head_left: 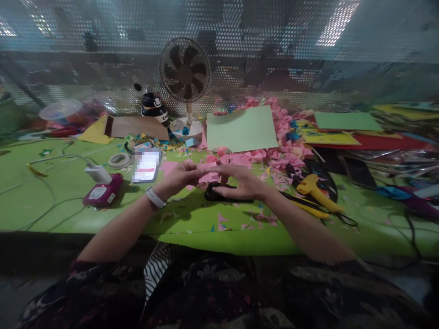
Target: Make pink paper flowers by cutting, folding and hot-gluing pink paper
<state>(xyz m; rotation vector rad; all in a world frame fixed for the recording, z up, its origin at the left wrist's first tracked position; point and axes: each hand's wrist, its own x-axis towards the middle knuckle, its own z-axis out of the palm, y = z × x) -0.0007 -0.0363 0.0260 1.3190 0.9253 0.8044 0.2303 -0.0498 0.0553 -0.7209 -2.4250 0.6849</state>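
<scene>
Between my two hands is a small piece of pink paper (pixel 210 177). My left hand (pixel 183 177) pinches its left side with thumb and fingertips; a white band circles that wrist. From the other side, my right hand (pixel 242 182) has its fingers on the paper, with the thumb lower and bent inward. Under my right hand lies a black object (pixel 213 193), partly covered, so its kind does not show. Pink sheets lie just behind my hands, and pink scraps (pixel 222 221) are scattered in front of them on the green tabletop (pixel 192 214).
A pale green sheet (pixel 242 130) rests against a heap of folded pink paper pieces (pixel 288 153). Left are a lit phone (pixel 147 165), a tape roll (pixel 119 160) and a purple power socket (pixel 103 191). A yellow glue gun (pixel 318 192) lies right. A fan (pixel 185 73) stands behind.
</scene>
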